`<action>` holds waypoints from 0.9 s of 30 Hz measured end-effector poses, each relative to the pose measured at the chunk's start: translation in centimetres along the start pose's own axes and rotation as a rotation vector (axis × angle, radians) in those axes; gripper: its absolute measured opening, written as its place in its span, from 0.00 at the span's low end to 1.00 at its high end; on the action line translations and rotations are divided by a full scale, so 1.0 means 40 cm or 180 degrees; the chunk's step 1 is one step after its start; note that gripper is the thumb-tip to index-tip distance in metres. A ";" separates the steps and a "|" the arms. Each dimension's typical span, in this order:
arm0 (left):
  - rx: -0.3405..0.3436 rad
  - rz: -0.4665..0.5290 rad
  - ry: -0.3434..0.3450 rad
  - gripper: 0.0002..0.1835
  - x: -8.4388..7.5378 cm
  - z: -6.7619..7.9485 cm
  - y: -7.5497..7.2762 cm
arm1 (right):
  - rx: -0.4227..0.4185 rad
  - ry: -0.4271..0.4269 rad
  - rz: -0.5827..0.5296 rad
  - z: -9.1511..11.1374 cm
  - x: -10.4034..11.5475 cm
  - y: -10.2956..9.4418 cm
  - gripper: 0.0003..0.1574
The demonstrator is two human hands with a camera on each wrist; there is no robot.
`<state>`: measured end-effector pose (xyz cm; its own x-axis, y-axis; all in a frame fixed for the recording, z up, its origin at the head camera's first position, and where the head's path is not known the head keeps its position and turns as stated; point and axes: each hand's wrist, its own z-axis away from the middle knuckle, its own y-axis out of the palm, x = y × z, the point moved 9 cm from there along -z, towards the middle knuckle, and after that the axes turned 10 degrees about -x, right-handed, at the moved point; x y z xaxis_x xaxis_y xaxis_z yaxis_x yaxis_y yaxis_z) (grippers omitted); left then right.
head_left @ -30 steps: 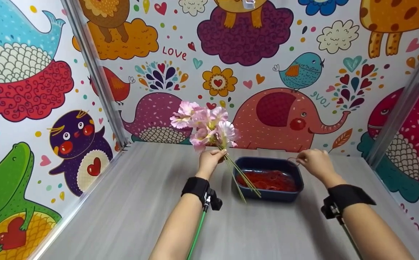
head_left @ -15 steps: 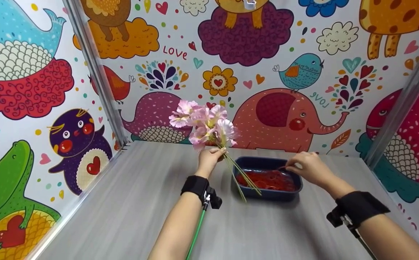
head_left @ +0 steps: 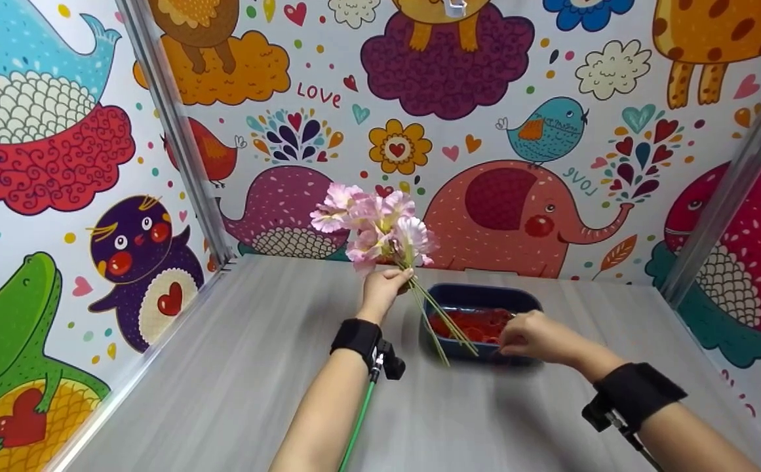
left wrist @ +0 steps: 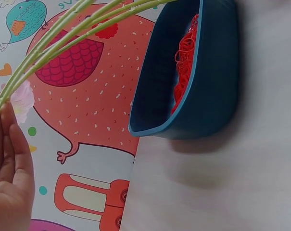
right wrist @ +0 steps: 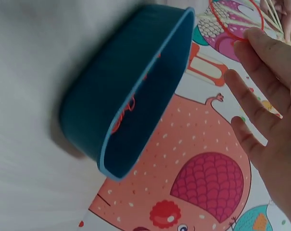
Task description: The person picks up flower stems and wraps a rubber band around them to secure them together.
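Note:
In the head view, my left hand (head_left: 383,295) grips several green stems (left wrist: 10,89) just below the pink artificial flowers (head_left: 380,226). The blooms point up and the stem ends slant down to the right, in front of a dark blue tub (head_left: 485,298). Loops of red rubber bands (left wrist: 184,62) lie inside this tub. My right hand (head_left: 541,337) is over the tub's front right side. The right wrist view shows its thumb and forefinger pinching one red rubber band (right wrist: 262,21), while the other fingers are spread. Part of that band falls outside the frame.
The tub stands on a grey wood-grain table (head_left: 275,367). Behind it rises a wall printed with cartoon animals (head_left: 498,223). Metal posts (head_left: 187,144) mark the corners. A green cable (head_left: 358,419) runs along the left forearm.
My right hand has moved left and toward me, from beyond the tub's right rim to over its front right side, with the rubber band. The left hand and flowers have barely moved.

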<state>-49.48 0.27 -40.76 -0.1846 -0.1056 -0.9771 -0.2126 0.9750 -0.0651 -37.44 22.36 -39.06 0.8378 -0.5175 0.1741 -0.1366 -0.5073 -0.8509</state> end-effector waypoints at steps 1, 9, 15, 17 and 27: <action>0.0004 -0.0001 -0.0008 0.12 0.000 0.001 0.000 | 0.0032 0.0003 -0.0024 -0.002 0.002 0.007 0.03; 0.0051 0.0122 0.0006 0.12 -0.020 0.016 0.006 | 0.0046 0.0059 0.0074 -0.035 0.014 0.033 0.02; 0.0095 0.0086 -0.0007 0.12 -0.020 0.022 0.016 | -0.0072 0.0092 0.0189 -0.072 0.016 0.035 0.03; 0.0103 0.0053 -0.0012 0.12 -0.006 0.017 0.024 | -0.0153 0.0016 0.0187 -0.086 0.019 0.031 0.03; 0.0164 -0.0197 0.0076 0.12 -0.005 0.039 0.058 | -0.0399 0.0278 0.0170 -0.145 -0.002 0.007 0.03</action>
<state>-48.46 2.85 -41.03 -0.1956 -0.1700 -0.9658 -0.1749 0.9751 -0.1362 -40.59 18.27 -36.44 0.7791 -0.6012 0.1775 -0.2490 -0.5567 -0.7925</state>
